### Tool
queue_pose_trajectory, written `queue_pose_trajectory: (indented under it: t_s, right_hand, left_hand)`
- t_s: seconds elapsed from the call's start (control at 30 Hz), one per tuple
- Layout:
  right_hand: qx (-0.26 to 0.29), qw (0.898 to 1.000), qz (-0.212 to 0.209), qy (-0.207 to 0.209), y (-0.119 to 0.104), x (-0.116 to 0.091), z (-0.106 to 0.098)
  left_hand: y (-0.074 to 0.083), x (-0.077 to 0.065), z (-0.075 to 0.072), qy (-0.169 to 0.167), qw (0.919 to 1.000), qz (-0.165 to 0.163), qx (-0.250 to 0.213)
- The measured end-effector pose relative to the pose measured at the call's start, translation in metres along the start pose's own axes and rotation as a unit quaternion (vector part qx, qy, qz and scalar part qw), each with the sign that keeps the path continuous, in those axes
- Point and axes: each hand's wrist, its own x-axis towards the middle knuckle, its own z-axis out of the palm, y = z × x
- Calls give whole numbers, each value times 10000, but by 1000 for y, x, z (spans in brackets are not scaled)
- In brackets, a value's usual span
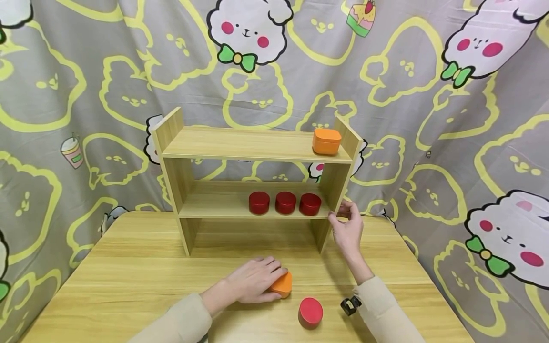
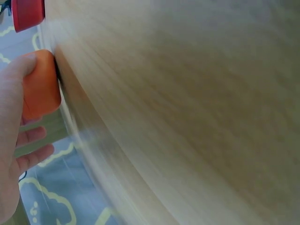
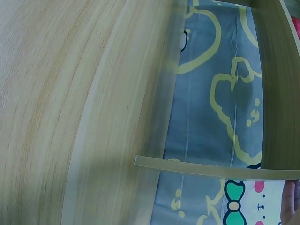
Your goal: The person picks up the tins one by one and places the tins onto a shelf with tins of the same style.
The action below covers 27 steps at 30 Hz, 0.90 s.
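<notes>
My left hand (image 1: pixel 256 281) grips an orange box (image 1: pixel 282 285) with rounded corners on the table, in front of the shelf. In the left wrist view the thumb lies on the orange box (image 2: pixel 41 86), while other fingers stretch out past it. My right hand (image 1: pixel 348 227) holds the right side panel of the wooden shelf (image 1: pixel 257 145) at middle-board height, thumb at the front edge and fingers behind. At the right wrist view's lower right corner, only part of that hand (image 3: pixel 290 201) shows by the panel. A red round tin (image 1: pixel 310 312) stands on the table between my arms.
Three dark red round tins, the leftmost (image 1: pixel 259 203) among them, line up on the middle board's right half. Another orange box (image 1: pixel 327 142) sits at the top board's right end. A patterned curtain (image 1: pixel 274 81) hangs behind the wooden table (image 1: pixel 128 276).
</notes>
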Motion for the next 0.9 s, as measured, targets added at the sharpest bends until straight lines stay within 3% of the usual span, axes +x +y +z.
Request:
queue_pose_trajectory:
  t_s: [0.63,0.9]
  right_hand:
    - [7,10000,-14,-5,-1,-1,-1]
    - [43,10000,8,-8,-2,-1,0]
  left_hand:
    - [0,-1,-12,261,9996,-59,-23]
    - [-2,-2,-22,629,9979,-140,94]
